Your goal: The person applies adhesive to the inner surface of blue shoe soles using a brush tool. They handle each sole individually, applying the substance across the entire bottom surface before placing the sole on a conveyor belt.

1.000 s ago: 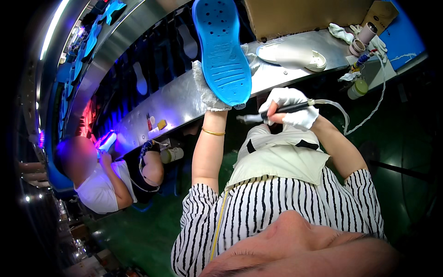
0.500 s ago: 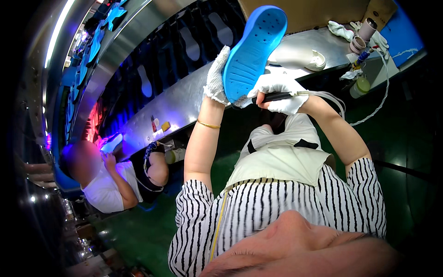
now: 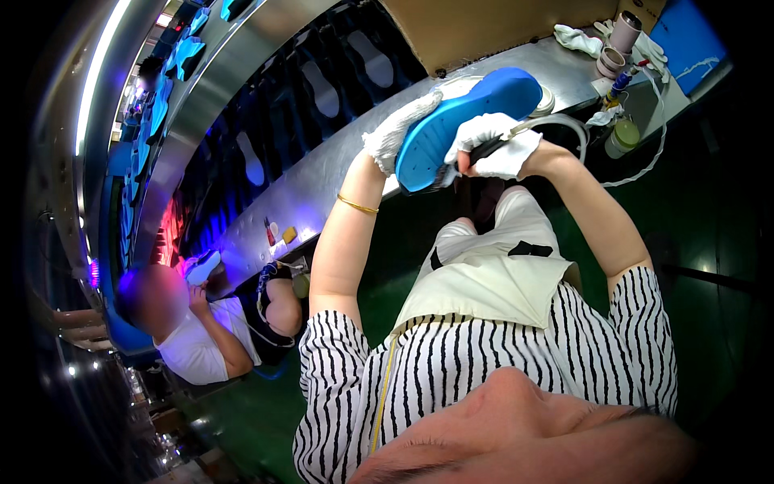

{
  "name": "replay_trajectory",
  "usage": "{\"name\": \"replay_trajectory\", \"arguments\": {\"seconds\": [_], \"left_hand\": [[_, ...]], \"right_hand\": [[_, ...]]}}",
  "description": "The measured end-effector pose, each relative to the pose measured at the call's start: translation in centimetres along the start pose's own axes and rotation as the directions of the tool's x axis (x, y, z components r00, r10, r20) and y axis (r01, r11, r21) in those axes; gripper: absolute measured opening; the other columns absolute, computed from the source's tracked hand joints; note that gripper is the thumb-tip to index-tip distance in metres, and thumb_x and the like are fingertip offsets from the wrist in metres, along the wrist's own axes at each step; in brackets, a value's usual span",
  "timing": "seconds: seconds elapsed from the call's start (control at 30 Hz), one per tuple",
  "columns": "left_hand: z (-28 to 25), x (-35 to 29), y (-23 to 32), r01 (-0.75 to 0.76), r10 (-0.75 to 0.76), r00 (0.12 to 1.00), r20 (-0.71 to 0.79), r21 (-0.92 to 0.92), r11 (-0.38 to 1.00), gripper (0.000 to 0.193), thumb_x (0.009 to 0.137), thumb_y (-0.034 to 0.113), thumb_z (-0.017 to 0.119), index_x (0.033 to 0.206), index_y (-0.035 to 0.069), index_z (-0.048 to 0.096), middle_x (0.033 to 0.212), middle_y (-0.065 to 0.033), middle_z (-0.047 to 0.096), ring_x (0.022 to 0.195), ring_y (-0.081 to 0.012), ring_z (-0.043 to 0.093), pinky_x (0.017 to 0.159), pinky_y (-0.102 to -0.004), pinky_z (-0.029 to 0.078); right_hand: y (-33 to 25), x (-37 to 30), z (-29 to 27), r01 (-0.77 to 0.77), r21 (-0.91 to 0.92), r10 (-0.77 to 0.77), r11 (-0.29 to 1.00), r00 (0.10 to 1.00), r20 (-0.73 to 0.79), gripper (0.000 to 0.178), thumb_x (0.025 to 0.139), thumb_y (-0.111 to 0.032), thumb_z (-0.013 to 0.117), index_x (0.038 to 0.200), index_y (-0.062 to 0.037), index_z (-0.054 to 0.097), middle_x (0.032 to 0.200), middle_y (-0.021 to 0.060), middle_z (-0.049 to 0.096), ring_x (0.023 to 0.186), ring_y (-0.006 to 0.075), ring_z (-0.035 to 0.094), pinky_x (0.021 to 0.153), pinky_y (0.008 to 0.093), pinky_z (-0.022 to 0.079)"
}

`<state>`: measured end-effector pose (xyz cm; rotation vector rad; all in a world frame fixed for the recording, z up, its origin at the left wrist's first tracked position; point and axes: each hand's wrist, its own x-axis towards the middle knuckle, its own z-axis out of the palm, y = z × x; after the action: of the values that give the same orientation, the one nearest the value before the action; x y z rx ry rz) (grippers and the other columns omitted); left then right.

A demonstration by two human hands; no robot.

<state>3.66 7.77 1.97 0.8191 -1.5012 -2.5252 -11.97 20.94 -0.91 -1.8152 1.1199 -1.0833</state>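
A blue shoe sole (image 3: 459, 121) is held up in front of me, tilted with its toe end toward the upper right. My left hand (image 3: 397, 129), in a white glove, grips it from behind at the heel end. My right hand (image 3: 492, 149), also gloved in white, holds a dark pen-like tool (image 3: 480, 150) with a pale hose (image 3: 564, 125) against the sole's lower edge. Both hands hover above my lap, in front of the metal bench (image 3: 339, 169).
On the bench at the right stand small pots (image 3: 617, 48), a green-lidded bottle (image 3: 622, 137) and white gloves (image 3: 574, 36). A conveyor (image 3: 322, 89) behind carries several soles. Another person (image 3: 210, 331) in a white shirt sits to my left at the same bench.
The sole has swung from pointing up to lying tilted toward the right and has come lower. My right hand with the tool has moved onto the sole's edge.
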Motion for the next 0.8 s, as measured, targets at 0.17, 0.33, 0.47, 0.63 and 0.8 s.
{"name": "replay_trajectory", "arguments": {"seconds": [0.17, 0.33, 0.47, 0.63, 0.8], "left_hand": [[-0.3, 0.1, -0.4, -0.007, 0.010, 0.999, -0.031, 0.105, 0.994, 0.056, 0.086, 0.045, 0.058, 0.122, 0.002, 0.051, 0.105, -0.0144, 0.062, 0.086, -0.0210, 0.063, 0.072, -0.0351, 0.055], [0.2, -0.8, 0.4, 0.016, -0.016, 0.999, 0.035, -0.007, 1.000, 0.042, 0.090, 0.034, 0.056, 0.116, 0.001, 0.057, 0.105, -0.0131, 0.063, 0.087, -0.0224, 0.064, 0.077, -0.0351, 0.055], [-1.4, -1.4, -0.3, 0.046, -0.036, 0.996, 0.086, -0.126, 0.991, 0.051, 0.090, 0.040, 0.052, 0.122, 0.000, 0.051, 0.107, -0.0182, 0.062, 0.088, -0.0294, 0.064, 0.075, -0.0421, 0.056], [-2.5, -1.4, -2.3, -0.140, 0.211, 0.974, 0.084, -0.510, 0.849, 0.064, 0.093, 0.050, 0.039, 0.130, -0.002, 0.042, 0.114, -0.0243, 0.057, 0.097, -0.0379, 0.061, 0.083, -0.0501, 0.051], [-2.4, -1.9, -3.9, -0.194, 0.504, 0.845, 0.176, -0.779, 0.597, 0.078, 0.088, 0.062, 0.032, 0.134, -0.001, 0.037, 0.124, -0.0245, 0.050, 0.109, -0.0390, 0.054, 0.093, -0.0489, 0.046]], "right_hand": [[-0.9, -0.6, -1.7, 0.052, 0.137, -0.049, 0.989, 0.998, -0.029, 0.008, 0.066, 0.005, 0.060, 0.072, -0.0001, 0.062, 0.081, 0.0093, 0.064, 0.074, 0.0167, 0.060, 0.063, 0.0282, 0.051], [-0.6, -0.9, -2.4, -0.054, 0.034, 0.055, 0.998, 0.998, -0.017, 0.009, 0.065, 0.004, 0.063, 0.072, -0.0021, 0.063, 0.080, 0.0070, 0.064, 0.074, 0.0156, 0.060, 0.065, 0.0275, 0.051], [-1.4, -1.4, -3.8, -0.047, -0.088, 0.047, 0.995, 0.999, -0.003, 0.010, 0.065, 0.005, 0.064, 0.072, -0.0019, 0.062, 0.078, 0.0064, 0.063, 0.074, 0.0158, 0.061, 0.065, 0.0279, 0.050], [-2.4, -0.8, 1.3, 0.038, 0.228, 0.020, 0.973, 0.969, -0.246, 0.011, 0.074, 0.000, 0.068, 0.083, -0.0014, 0.062, 0.083, 0.0044, 0.064, 0.078, 0.0117, 0.059, 0.072, 0.0265, 0.048], [-3.9, -0.1, 5.7, 0.061, -0.015, -0.063, 0.998, 0.966, -0.249, 0.009, 0.068, -0.004, 0.073, 0.073, -0.0055, 0.066, 0.070, 0.0073, 0.065, 0.065, 0.0187, 0.062, 0.065, 0.0284, 0.049]]}}
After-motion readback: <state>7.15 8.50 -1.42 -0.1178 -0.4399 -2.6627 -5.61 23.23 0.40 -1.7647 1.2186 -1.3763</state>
